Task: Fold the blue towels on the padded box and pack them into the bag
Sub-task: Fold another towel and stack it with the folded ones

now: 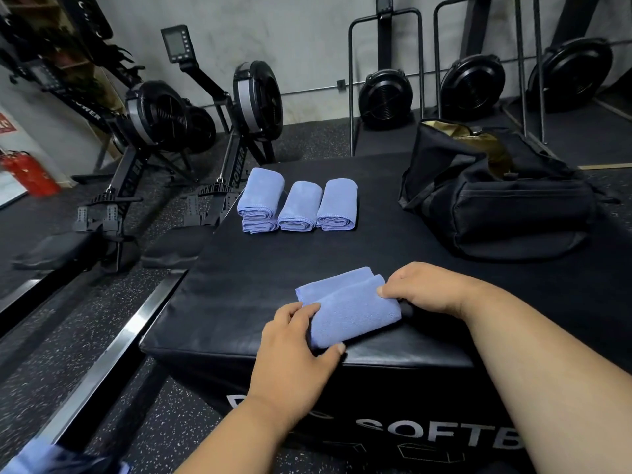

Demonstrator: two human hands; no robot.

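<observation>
Room: a gym floor with rowing machines (191, 107) along the wall; I work on a black padded box (256, 268).
Towel in hand: one blue towel (352, 309) lies near the front edge of the box, folded down to a small thick rectangle.
Left hand: my left hand (294, 340) holds the towel's near-left end, fingers on top and thumb at the lower edge.
Right hand: my right hand (424, 289) pinches the far-right corner, fingers curled on the cloth.
Done so far: four folded towels (297, 205) sit at the back left of the box, three in a row, with the leftmost resting on another.
Bag: the black bag (496, 196) stands open at the back right of the box, well apart from the towels; I think nothing blue is inside, though its mouth faces away.
Left to do: I judge the folding nearly finished; this towel needs its last tidy, then all five go into the bag. Packing has not begun.
</observation>
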